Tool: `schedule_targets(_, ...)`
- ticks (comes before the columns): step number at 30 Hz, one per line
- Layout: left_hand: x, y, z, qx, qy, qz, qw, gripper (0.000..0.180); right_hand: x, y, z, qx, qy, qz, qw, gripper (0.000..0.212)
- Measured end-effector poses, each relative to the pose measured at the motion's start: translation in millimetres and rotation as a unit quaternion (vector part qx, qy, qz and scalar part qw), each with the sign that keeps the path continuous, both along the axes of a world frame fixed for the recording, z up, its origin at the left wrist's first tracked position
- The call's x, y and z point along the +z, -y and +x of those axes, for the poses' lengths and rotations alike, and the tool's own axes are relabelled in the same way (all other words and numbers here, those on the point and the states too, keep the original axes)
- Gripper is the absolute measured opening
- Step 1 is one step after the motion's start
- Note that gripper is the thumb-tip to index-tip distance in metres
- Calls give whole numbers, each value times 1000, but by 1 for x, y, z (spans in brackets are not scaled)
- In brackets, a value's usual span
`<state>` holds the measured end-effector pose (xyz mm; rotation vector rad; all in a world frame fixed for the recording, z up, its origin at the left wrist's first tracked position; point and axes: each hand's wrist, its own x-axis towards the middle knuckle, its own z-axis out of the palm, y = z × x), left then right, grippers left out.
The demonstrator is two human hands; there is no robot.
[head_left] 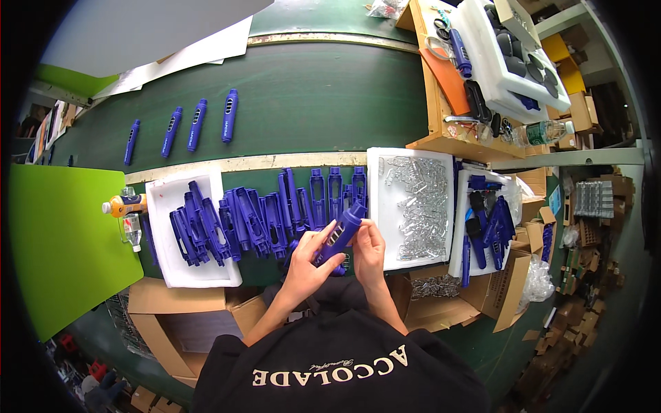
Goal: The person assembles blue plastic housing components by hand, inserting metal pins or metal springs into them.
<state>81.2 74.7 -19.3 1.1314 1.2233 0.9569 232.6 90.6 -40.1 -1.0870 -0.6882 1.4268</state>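
Observation:
My left hand [308, 267] is wrapped round a blue pen-shaped plastic housing [350, 219], which tilts up to the right and shows a slotted window. My right hand [370, 252] is beside its upper end with thumb and fingers pinched together; whatever is between them is hidden. Just beyond my hands, several blue housings [317, 196] lie side by side at the bench edge. More of them rest in a white foam tray [160, 237] to the left. To the right, another white foam tray [377, 206] holds many small clear plastic pieces [420, 206].
Several blue pens [229, 115] lie spaced out on the green bench [310, 103]. A third foam tray [457, 241] at right carries blue and black parts. Open cardboard boxes [175, 301] sit below the edge. Bottles [127, 205] stand left by a lime-green panel [76, 241]; a wooden shelf [430, 103] is far right.

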Motion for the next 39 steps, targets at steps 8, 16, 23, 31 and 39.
schedule_targets(8,29,2,-6,17,67,-153,986,73,9,6,-19,70,-50,-20,996,24)
schedule_targets(16,8,-44,-25,101,60,-149,982,63,3,-22,-29,106,49,-17,993,44)
schedule_targets(23,-138,-210,-140,274,-440,147,843,42,-61,-40,59,-98,320,-107,936,24)
schedule_targets(31,-185,-305,-145,159,-682,83,709,47,-100,-74,114,-89,569,-86,813,17)
schedule_targets(39,-149,-192,-76,95,-493,156,851,44,-136,-120,113,-139,662,-88,732,37)
